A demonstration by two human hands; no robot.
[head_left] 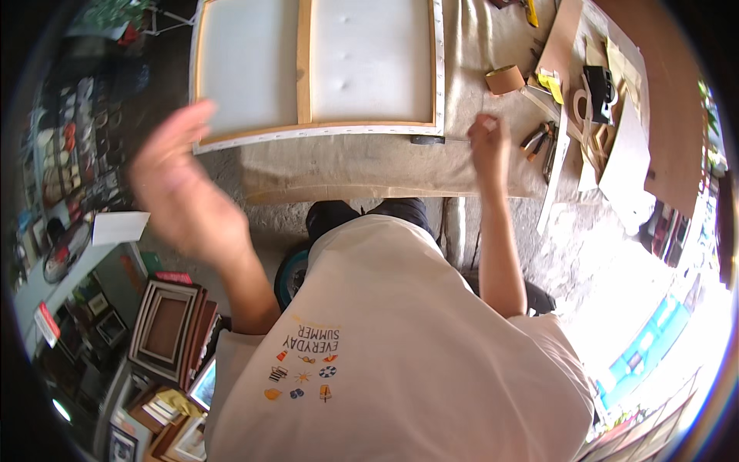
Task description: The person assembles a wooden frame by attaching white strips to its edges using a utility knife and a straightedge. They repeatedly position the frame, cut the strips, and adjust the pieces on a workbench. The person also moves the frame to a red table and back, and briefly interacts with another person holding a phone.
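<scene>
A stretched canvas (369,65), its back facing up, lies on the cloth-covered table, with a wooden frame and a middle bar (305,54). My left hand (181,181) is raised beside its near left corner, blurred, fingers stretched out and holding nothing. Over the table to the right of the canvas, my right hand (490,142) has its fingers curled together; whatever they may hold is too small to make out. A small dark object (427,140) lies at the canvas's near edge, between the canvas and my right hand.
Right of my right hand lie a roll of brown tape (505,79), pliers (536,140), a yellow-handled tool (551,85), a black case-like object (598,94) and board offcuts (623,154). Picture frames (165,323) stack up at lower left. The table's cloth edge (346,189) is before my knees.
</scene>
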